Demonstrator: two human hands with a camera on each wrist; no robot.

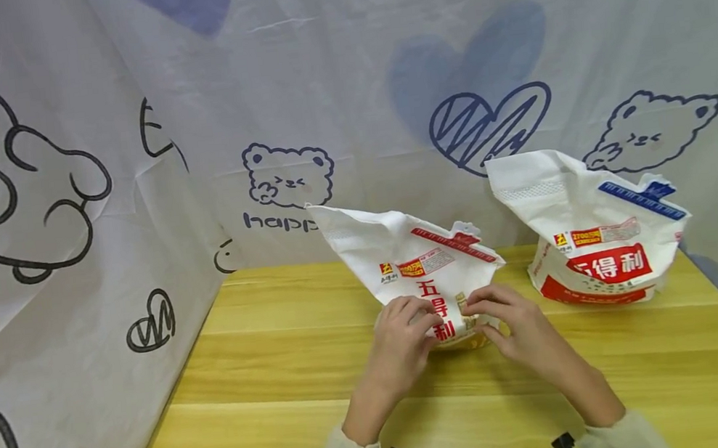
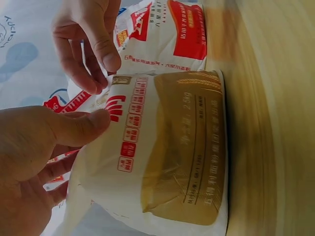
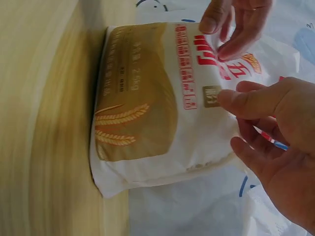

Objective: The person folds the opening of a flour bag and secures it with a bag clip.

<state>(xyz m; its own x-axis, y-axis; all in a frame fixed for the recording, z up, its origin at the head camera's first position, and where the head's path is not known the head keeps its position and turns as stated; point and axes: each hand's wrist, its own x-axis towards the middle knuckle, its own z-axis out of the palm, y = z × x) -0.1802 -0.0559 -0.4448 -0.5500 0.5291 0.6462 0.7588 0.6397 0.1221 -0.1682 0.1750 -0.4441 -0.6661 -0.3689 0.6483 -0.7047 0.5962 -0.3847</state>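
Observation:
A white flour bag (image 1: 401,249) with red lettering stands upright on the table, its top folded over at a slant under a red clip (image 1: 456,243). In front of it, my left hand (image 1: 400,336) touches the lettered face, with its fingers loosely bent. My right hand (image 1: 524,327) is at the right part of the same face, its fingers spread and fingertips at the bag. The left wrist view shows the bag's brown lower panel (image 2: 184,147) and my left thumb (image 2: 98,122) against the front. In the right wrist view, my right thumb (image 3: 230,101) lies by a small brown square.
A second white flour bag (image 1: 605,249) with a blue clip (image 1: 642,198) stands at the back right. The wooden table (image 1: 270,379) meets printed cloth (image 1: 347,108) at the back and sides.

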